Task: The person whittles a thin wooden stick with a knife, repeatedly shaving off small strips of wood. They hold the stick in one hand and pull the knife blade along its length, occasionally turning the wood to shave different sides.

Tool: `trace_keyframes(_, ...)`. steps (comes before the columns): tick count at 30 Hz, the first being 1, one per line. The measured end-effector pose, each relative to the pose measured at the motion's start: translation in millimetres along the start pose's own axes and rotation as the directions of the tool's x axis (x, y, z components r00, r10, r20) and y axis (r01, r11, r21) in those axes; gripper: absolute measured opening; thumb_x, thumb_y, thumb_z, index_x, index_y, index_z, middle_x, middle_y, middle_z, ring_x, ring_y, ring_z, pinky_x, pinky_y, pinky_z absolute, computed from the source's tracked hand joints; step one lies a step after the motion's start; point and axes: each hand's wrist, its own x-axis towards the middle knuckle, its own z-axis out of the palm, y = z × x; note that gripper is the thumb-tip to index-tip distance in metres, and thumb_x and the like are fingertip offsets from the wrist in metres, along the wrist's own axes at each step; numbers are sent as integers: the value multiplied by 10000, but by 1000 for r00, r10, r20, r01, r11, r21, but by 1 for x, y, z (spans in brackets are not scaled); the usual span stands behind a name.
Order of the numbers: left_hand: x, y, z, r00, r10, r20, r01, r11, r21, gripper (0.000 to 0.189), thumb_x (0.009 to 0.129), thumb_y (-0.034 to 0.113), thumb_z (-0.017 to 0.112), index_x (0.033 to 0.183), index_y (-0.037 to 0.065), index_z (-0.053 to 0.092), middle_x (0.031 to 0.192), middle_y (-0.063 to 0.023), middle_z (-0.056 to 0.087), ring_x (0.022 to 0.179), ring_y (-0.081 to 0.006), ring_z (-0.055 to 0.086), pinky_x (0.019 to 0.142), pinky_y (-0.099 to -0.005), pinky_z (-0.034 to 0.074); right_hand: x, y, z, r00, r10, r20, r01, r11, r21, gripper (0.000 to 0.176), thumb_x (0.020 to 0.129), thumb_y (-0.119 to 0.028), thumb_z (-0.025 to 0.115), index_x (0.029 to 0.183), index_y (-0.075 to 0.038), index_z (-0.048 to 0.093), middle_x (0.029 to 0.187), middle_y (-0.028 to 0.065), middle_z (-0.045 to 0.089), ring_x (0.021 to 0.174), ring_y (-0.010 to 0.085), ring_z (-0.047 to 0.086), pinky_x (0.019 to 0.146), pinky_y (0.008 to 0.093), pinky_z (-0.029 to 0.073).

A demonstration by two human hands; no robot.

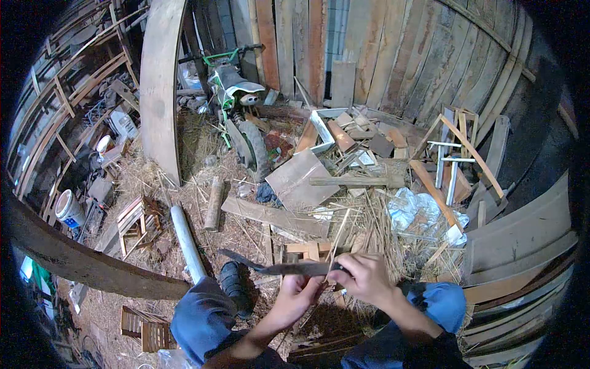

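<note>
At the far left a bucket (69, 209) stands among clutter. A pale pipe (186, 241) lies on the straw floor (246, 237) nearer the knees, and a bike (241, 117) leans by the plank wall behind.

The person sits low, and the work sits between the knees. A knife (286, 269) lies level across the lap, its dark blade pointing left. The left hand (296, 297) is just under the blade. Its grip is narrow, the fingers pinched on the lower end of a thin strip (338, 240) that rises up and to the right across the edge. The right hand (369, 278) has its grip closed round the knife's handle, which the fist hides. Crumpled plastic (410, 212) lies on the straw to the right.

This looks like paring or splitting the strip: blade and strip meet just beside the left fingertips. A further stroke would call for the left pinch to hold the strip firm and stay clear of the edge. The right wrist would guide the blade along the grain rather than across it.
</note>
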Motion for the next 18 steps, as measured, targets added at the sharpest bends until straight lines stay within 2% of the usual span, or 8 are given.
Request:
trace_keyframes(1,-3,10,15,984,145,-104,-160,975,-153,88,960,22,509,1039,4,544,805,16,537,689,-48,475,582,-227,404,0,-1,1,999,-14,34,14,1000,10,339,847,-369,667,790,-48,574,612,107,563,526,283,593,480,366,446)
trace_keyframes(2,-4,11,15,984,143,-104,-158,975,-154,88,960,22,509,1039,4,544,805,16,537,689,-48,475,582,-227,404,-1,-1,1,997,-28,67,27,999,20,355,841,-382,665,779,-47,563,608,103,553,528,289,588,486,364,450)
trace_keyframes(5,-6,11,11,972,200,-124,-209,976,-59,86,948,2,511,1028,-4,542,837,-5,539,720,-58,494,600,-237,416,-1,1,1,997,-58,53,58,998,0,374,799,-399,691,763,-52,557,599,90,544,526,280,582,489,365,447)
trace_keyframes(7,-7,10,7,951,307,-49,-281,916,285,73,942,5,513,1011,-5,538,804,-8,530,709,-63,487,596,-238,408,0,1,0,996,-77,45,78,997,-16,376,785,-400,703,760,-53,562,605,87,550,530,271,585,491,361,447)
trace_keyframes(10,-4,2,12,936,339,-90,-319,929,187,62,943,18,513,996,-6,535,771,-5,514,688,-56,462,585,-229,394,1,2,-4,995,-94,38,96,994,-47,380,761,-400,721,750,-51,572,626,80,569,541,255,591,491,350,448)
trace_keyframes(14,-10,9,15,969,204,-139,-194,977,86,91,966,48,515,1023,-11,553,895,-32,576,772,-85,526,670,-240,440,4,3,-7,993,-114,-14,113,990,-87,376,748,-402,727,758,-50,596,624,65,581,548,239,592,494,342,450)
trace_keyframes(16,-11,24,18,991,30,-128,-26,999,33,102,981,94,497,996,-1,529,748,16,496,660,-41,437,554,-222,357,6,6,-9,989,-139,-57,133,985,-106,374,743,-403,729,764,-51,604,616,59,580,546,236,590,495,345,448)
trace_keyframes(18,-8,22,17,994,-23,-104,27,999,35,115,987,115,498,995,3,525,742,21,489,657,-41,434,554,-220,353,4,8,-11,987,-147,-62,136,979,-150,315,781,-354,721,799,-54,626,630,68,595,556,246,595,499,356,446)
